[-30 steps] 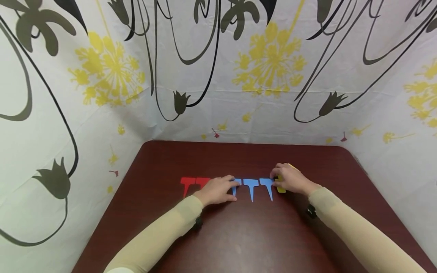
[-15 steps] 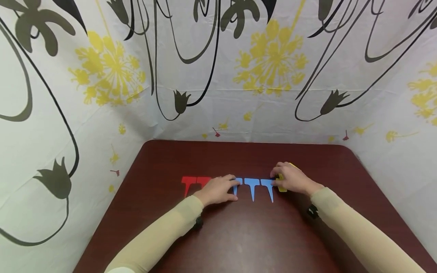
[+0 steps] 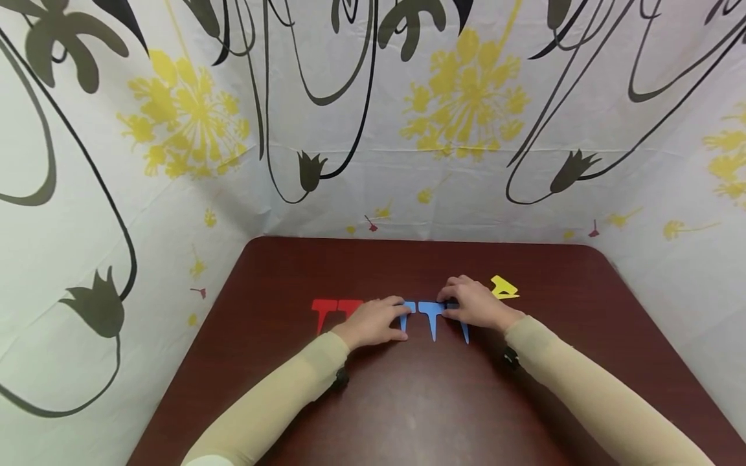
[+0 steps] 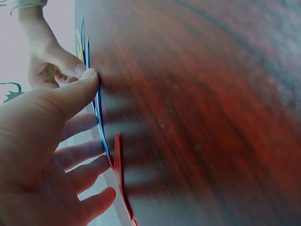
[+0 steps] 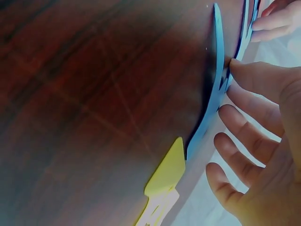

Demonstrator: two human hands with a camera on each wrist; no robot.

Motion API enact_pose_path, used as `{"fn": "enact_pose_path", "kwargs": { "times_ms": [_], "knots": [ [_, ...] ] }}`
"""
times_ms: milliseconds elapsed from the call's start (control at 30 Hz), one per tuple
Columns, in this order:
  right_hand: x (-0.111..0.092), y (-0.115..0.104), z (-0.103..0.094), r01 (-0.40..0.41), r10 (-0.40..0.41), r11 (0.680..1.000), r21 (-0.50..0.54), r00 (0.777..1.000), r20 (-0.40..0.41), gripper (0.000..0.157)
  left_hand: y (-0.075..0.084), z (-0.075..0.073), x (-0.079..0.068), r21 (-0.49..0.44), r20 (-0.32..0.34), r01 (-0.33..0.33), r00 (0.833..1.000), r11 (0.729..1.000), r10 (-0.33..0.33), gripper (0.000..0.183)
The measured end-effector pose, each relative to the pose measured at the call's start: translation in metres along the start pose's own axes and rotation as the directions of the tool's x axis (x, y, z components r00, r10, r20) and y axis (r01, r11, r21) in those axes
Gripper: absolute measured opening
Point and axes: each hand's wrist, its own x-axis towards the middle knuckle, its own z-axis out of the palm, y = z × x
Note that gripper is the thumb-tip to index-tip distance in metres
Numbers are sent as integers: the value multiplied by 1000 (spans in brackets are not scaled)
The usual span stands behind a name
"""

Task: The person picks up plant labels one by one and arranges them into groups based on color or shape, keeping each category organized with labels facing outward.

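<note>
Flat T-shaped plant labels lie in a row across the table. My left hand reaches over the row, its thumb and fingers touching the leftmost visible blue plant label, which it partly covers. The middle blue plant label lies between my hands. With its thumb and index finger at that label's right edge, my right hand covers much of the right blue plant label. In the right wrist view, the thumb meets a blue strip while the other fingers are loosely bent. Two red plant labels show left of my left hand.
Yellow pieces lie behind and right of my right hand, overlapping one another. The dark red-brown table ends at a rounded far edge, with a patterned white cloth hanging behind it and at both sides.
My right hand has shifted left from between the right blue label and the yellow pieces to the middle blue label, uncovering the yellow pieces. The left hand stays in place.
</note>
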Motion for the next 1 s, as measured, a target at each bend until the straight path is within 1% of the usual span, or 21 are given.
{"fn": "enact_pose_path", "kwargs": {
  "times_ms": [133, 267, 400, 533, 600, 700, 833, 1000],
  "knots": [
    [2, -1, 2, 2, -2, 1000, 12, 1000, -3, 23, 0, -1, -1, 3, 0, 6, 1000, 1000, -6, 62],
    [-2, 5, -2, 0, 0, 999, 44, 1000, -4, 22, 1, 0, -2, -11, -12, 2, 1000, 1000, -2, 61],
    [-14, 18, -14, -19, 20, 998, 67, 1000, -19, 23, 1, 1, -3, -15, -32, -13, 999, 1000, 12, 60],
    [-27, 31, -21, -30, 29, 998, 55, 999, 19, 28, -1, 2, -3, -14, -57, -26, 998, 1000, 25, 58],
    [-33, 34, -21, -34, 32, 998, 48, 999, 38, 29, -1, 1, -2, -19, -64, -30, 998, 999, 28, 58],
    [-37, 35, -19, -36, 35, 998, 43, 999, 24, 31, -2, 0, -1, -15, -60, -31, 998, 999, 30, 60],
    [-35, 35, -17, -22, 23, 999, 44, 1000, -10, 28, -2, 0, 0, 8, -46, -19, 999, 1000, 20, 61],
    [-34, 38, -13, -23, 24, 999, 49, 999, -23, 23, -1, 2, 0, 19, -31, -10, 999, 1000, 11, 59]
  ]
}}
